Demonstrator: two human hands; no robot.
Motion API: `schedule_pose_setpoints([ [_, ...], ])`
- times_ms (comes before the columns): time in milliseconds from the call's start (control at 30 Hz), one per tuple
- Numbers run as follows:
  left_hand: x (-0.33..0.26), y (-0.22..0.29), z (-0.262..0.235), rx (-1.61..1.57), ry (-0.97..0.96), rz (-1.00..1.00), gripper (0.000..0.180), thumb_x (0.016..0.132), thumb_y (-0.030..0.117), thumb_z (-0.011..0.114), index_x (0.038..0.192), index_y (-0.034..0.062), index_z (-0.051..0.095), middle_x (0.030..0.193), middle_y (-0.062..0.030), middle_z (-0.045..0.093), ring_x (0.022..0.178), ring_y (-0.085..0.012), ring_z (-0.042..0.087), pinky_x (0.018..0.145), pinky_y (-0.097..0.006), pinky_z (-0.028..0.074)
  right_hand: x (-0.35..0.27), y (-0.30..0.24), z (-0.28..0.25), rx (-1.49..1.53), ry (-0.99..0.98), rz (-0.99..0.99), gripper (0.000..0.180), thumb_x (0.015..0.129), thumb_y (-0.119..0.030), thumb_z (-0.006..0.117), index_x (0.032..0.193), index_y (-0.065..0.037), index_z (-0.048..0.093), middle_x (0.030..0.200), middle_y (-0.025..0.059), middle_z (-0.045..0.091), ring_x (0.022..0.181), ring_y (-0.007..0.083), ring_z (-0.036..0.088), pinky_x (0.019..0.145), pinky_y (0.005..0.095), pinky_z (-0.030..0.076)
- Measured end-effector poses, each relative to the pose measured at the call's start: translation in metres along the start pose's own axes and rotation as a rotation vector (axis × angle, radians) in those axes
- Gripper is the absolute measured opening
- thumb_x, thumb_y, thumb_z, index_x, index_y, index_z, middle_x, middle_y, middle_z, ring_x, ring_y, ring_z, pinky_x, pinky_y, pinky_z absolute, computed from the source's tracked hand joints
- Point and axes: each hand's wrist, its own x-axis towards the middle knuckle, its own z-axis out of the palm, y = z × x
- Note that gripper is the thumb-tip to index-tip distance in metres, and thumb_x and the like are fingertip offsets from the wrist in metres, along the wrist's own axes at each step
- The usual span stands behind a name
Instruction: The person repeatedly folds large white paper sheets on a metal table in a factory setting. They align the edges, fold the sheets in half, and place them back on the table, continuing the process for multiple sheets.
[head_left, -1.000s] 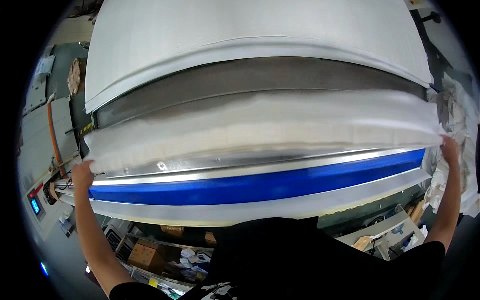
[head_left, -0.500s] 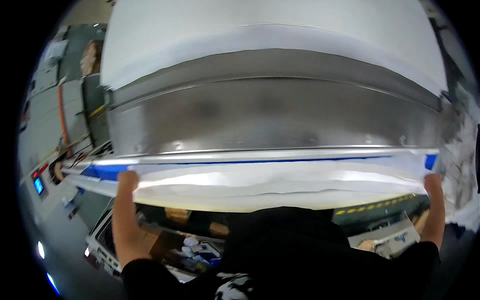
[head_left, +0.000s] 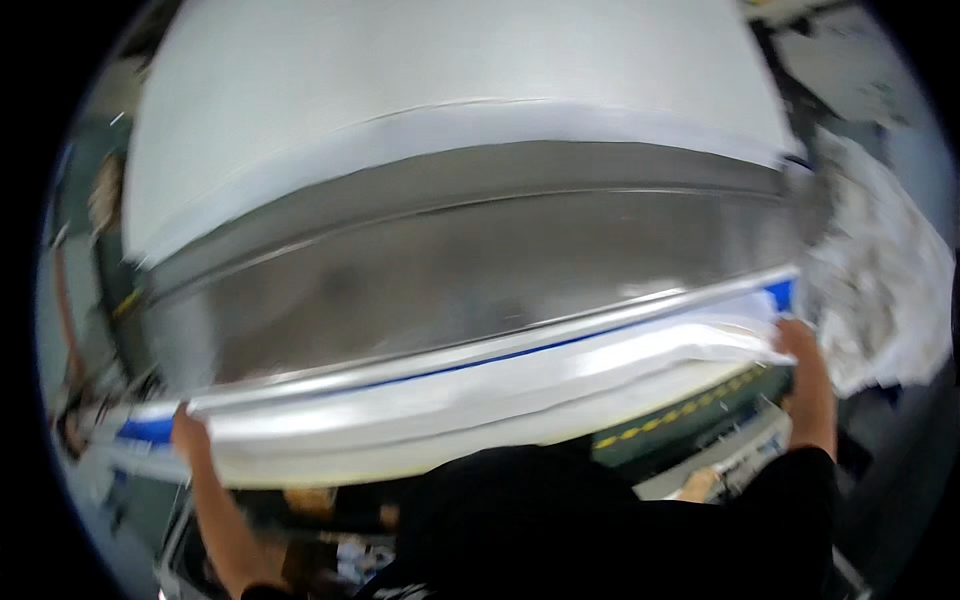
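A long white sheet (head_left: 480,400) with a glossy surface and a pale yellow lower edge stretches across in front of my body. At its left end my left hand (head_left: 190,432) is closed on the sheet's edge. My right hand (head_left: 795,342) grips the opposite end, its fingers mostly hidden. Behind the sheet runs a pale metal bar (head_left: 560,332). A blue surface (head_left: 150,430) shows beside my left hand and as a thin strip along the bar.
Beyond the bar a wide grey metal panel (head_left: 420,275) slopes up to a broad white surface (head_left: 450,60). Crumpled white material (head_left: 875,270) is piled at the right. Yellow-black floor tape (head_left: 680,408) and a box or tray of items (head_left: 360,560) lie below the sheet.
The view has turned and shifted, so the sheet and bar now slant up toward the right. Both hands keep hold of the sheet's ends.
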Motion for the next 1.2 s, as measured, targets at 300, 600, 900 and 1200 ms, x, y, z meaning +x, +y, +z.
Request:
schedule_pose_setpoints([
  [300,-0.013,0.109,-0.023,-0.004,-0.051,0.047,0.035,0.085,0.010,0.047,0.120,0.0109,0.056,0.113,-0.0132,0.061,0.096,-0.0362,0.060,0.080,-0.045,0.048,-0.009,-0.009,-0.037,-0.002,0.096,-0.041,0.027,0.074,-0.030,0.065,0.095,-0.014,0.064,0.094,0.0087,0.066,0.094,0.0279,0.063,0.076,0.0443,0.050],
  [600,-0.037,0.108,-0.029,-0.145,0.148,0.095,0.027,0.091,0.018,0.049,0.113,0.0057,0.057,0.106,-0.0165,0.061,0.094,-0.0356,0.059,0.078,-0.044,0.047,-0.024,-0.074,-0.035,0.195,0.352,0.086,0.024,0.081,-0.031,0.060,0.092,-0.010,0.063,0.094,0.0100,0.065,0.090,0.0285,0.063,0.073,0.0421,0.051],
  [900,-0.150,0.165,-0.038,-0.511,-0.212,-0.101,0.046,0.096,0.038,0.044,0.119,0.0008,0.059,0.120,-0.0202,0.059,0.108,-0.0320,0.056,0.090,-0.043,0.045,-0.102,-0.215,-0.002,1.010,0.624,0.085,0.023,0.084,-0.029,0.054,0.075,-0.009,0.060,0.076,0.0145,0.062,0.074,0.0378,0.060,0.065,0.0479,0.048],
  [1200,-0.120,0.129,0.026,-0.527,-0.002,0.148,0.047,0.092,0.038,0.045,0.080,-0.0017,0.068,0.078,-0.0251,0.065,0.073,-0.0419,0.061,0.070,-0.051,0.045,-0.113,-0.235,-0.032,1.015,0.524,0.177,0.029,0.082,-0.032,0.048,0.075,-0.009,0.064,0.075,0.0140,0.065,0.073,0.0346,0.063,0.067,0.0471,0.051],
])
